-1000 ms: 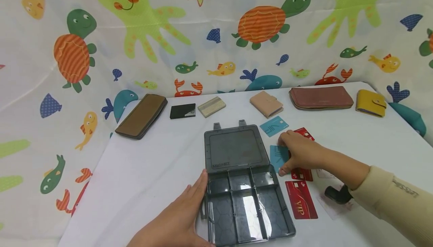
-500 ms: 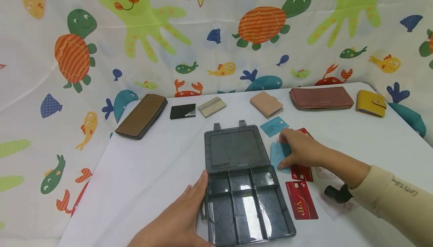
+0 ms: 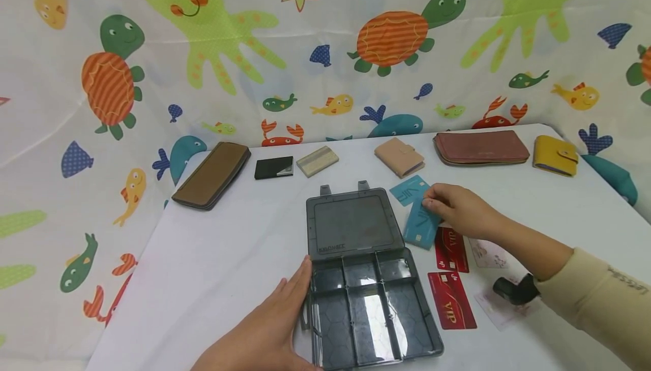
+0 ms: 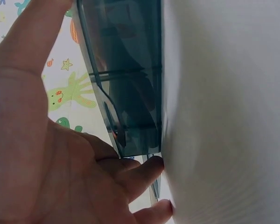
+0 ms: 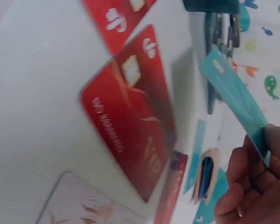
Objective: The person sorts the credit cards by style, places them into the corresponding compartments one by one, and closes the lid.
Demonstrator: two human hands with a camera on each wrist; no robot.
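Observation:
My right hand (image 3: 465, 210) pinches a blue card (image 3: 421, 225) between thumb and fingers. In the right wrist view that card (image 5: 235, 95) is raised, tilted above the table. A second blue card (image 3: 408, 190) lies just behind it. My left hand (image 3: 267, 320) rests against the left side of a dark see-through plastic box (image 3: 351, 323), its fingers extended along the wall and the thumb near the front corner. The left wrist view shows the box (image 4: 126, 51) side between thumb and fingers. The box's lid (image 3: 356, 221) lies folded back, and its compartments hold nothing.
Red VIP cards (image 3: 452, 301) and pale floral cards (image 3: 487, 253) lie right of the box. Along the back are a brown wallet (image 3: 212, 174), black card case (image 3: 274, 167), beige case (image 3: 317, 161), pink wallet (image 3: 399, 156), dark red wallet (image 3: 482, 148) and yellow wallet (image 3: 555, 155).
My right hand has taken hold of the blue card, lifted it off the table and drawn back slightly, turning the card. My left hand and the box have stayed put.

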